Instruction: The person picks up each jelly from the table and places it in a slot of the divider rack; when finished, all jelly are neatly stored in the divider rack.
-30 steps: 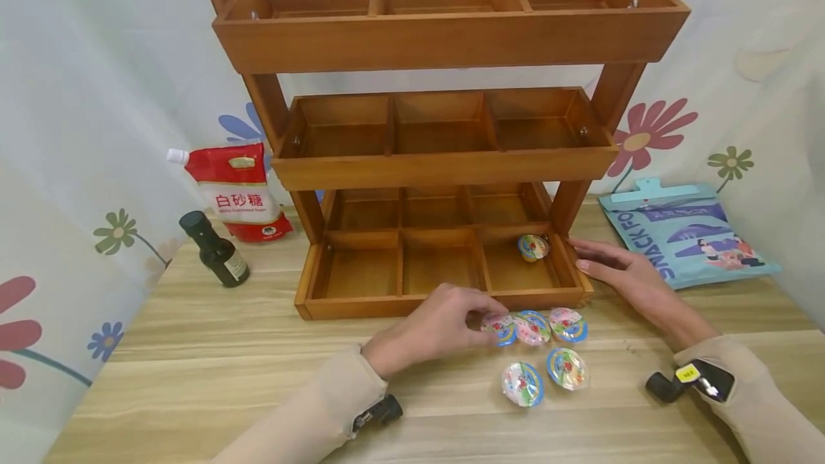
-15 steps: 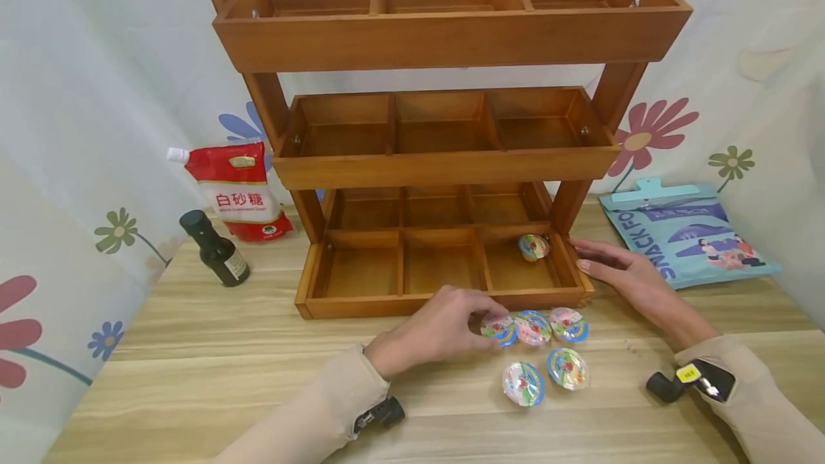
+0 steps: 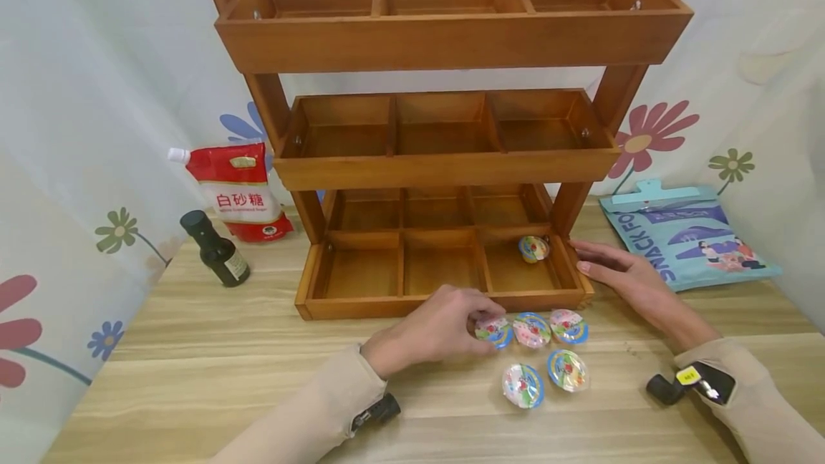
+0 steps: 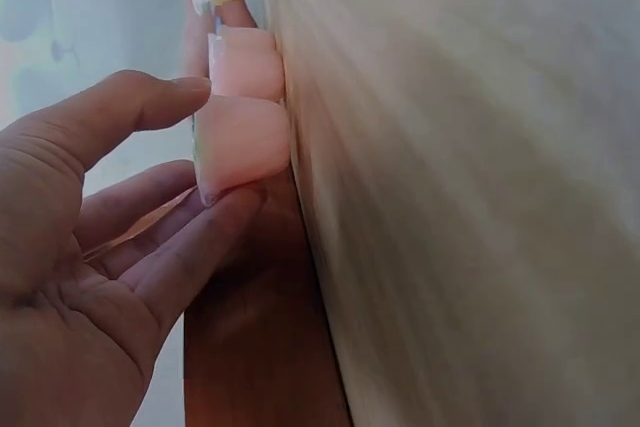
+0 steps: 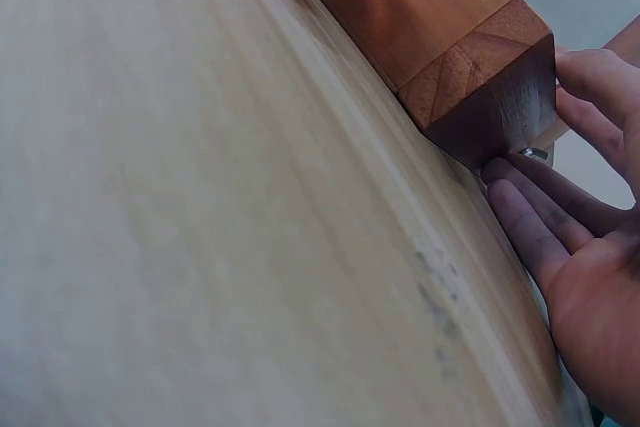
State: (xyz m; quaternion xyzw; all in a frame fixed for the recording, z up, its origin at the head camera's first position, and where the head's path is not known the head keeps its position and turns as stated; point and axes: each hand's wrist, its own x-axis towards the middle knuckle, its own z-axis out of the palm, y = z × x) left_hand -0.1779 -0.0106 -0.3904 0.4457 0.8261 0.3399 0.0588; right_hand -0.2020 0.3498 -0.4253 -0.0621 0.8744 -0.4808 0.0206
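Note:
In the head view my left hand (image 3: 438, 326) pinches the leftmost small jelly cup (image 3: 495, 334) of a row of three at the front of the wooden rack (image 3: 445, 172). The left wrist view shows the thumb at one side of this pink jelly cup (image 4: 245, 145) and the fingers curled at the other, the cup standing on the table. My right hand (image 3: 628, 278) rests along the rack's right side; its fingers (image 5: 545, 212) lie extended against the wood at the base. Two more cups, one of them a jelly cup (image 3: 523, 385) with a foil lid, lie nearer me.
One jelly cup (image 3: 533, 248) sits tilted in the bottom tier's front right compartment. A dark bottle (image 3: 215, 253) and a red-and-white sugar bag (image 3: 238, 195) stand left of the rack. On the right lies a blue snack bag (image 3: 690, 238) with a clip.
The leftmost jelly cup has shifted slightly left with my left hand, opening a small gap to its neighbour. My right hand has stayed against the rack.

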